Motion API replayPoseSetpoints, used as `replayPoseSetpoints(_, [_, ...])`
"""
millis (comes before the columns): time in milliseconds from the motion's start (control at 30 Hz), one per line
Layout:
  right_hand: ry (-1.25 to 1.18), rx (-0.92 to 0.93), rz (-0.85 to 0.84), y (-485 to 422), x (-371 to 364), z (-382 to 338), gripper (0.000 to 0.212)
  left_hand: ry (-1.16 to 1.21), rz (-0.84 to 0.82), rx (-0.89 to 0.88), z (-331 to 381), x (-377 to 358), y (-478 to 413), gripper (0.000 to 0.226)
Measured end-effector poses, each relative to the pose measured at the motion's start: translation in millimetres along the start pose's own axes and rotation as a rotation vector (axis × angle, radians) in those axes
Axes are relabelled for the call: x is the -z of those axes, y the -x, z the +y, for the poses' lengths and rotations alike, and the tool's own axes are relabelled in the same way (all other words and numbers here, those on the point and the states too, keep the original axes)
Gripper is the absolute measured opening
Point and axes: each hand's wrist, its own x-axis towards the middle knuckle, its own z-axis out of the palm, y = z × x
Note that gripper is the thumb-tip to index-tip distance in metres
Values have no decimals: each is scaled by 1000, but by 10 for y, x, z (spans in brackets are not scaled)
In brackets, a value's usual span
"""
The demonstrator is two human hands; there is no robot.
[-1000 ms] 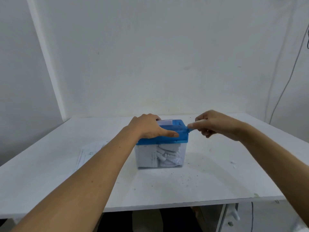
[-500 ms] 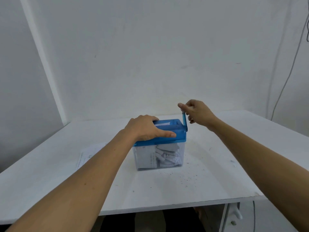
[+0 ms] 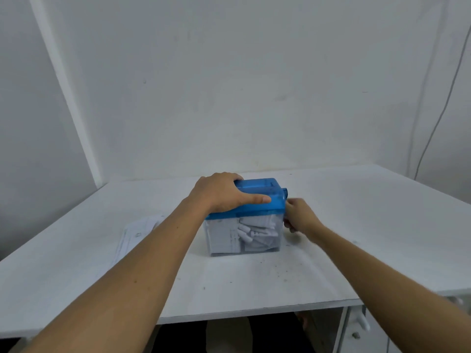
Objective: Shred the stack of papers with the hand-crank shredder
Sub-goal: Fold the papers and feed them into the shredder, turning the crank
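A hand-crank shredder (image 3: 265,200) with a blue lid and a clear bin stands mid-table. Paper strips (image 3: 252,233) fill the bin. My left hand (image 3: 224,193) lies over the lid's left half, thumb along the front edge and fingers curled over the back. My right hand (image 3: 299,217) is low against the shredder's right side, fingers curled round the crank handle, which it hides. Only the blue crank hub (image 3: 286,192) shows above it. A stack of papers (image 3: 137,233) lies flat on the table to the left, partly behind my left forearm.
The white table (image 3: 356,225) stands against a white wall, with small dark specks in front of the shredder. A thin cable (image 3: 443,103) hangs down the wall at the right. A white drawer unit (image 3: 356,327) sits under the table's right end.
My right hand has swung the crank from the right, up over the top, and down to the low position beside the bin. The left hand has stayed on the lid.
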Motion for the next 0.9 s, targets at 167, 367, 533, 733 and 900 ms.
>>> replayPoseSetpoints(167, [120,-16,-66,383,157,-39,41,-17,-5,6,-2,-5,-12,98])
replayPoseSetpoints(367, [-26,85,-254,684,720,-534,32,-2,-28,18,11,17,-1,87])
replayPoseSetpoints(533, [8,174,-238,460,991,-847,39,-7,-31,20,9,13,10,91])
replayPoseSetpoints(733, [100,142,47,-74,725,-872,40,-13,-48,15,34,37,11,94])
replayPoseSetpoints(900, [389,143,82,-296,517,-839,32,-26,-86,15,25,49,-11,90])
